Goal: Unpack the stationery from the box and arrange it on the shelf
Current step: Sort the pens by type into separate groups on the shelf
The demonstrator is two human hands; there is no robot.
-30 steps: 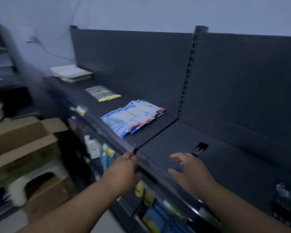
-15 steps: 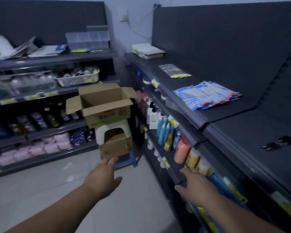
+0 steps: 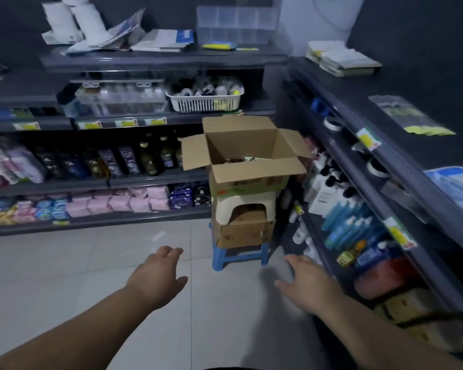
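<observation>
1. Now, the box (image 3: 251, 170) sits open on a cream stool (image 3: 222, 206), itself stacked on a lower carton (image 3: 241, 232) and a blue stool (image 3: 238, 256). Lean on a flap and the pile could tip.
2. The stationery (image 3: 241, 159) lies low inside, barely visible, so you may fumble it.
3. Your left hand (image 3: 158, 276) and right hand (image 3: 308, 284) reach forward palms down, fingers loose, holding nothing, well short of the box.

Box (image 3: 247, 161): brown cardboard, upright, four flaps open, small items dimly visible inside. It is ahead of and above both hands, between left hand (image 3: 158, 276) and right hand (image 3: 308, 284).
Shelf (image 3: 353, 86): dark top tier, above and right of right hand. It bears blue-white packets (image 3: 457, 182), yellow-edged packets (image 3: 409, 116) and pale pads (image 3: 342, 60).
</observation>
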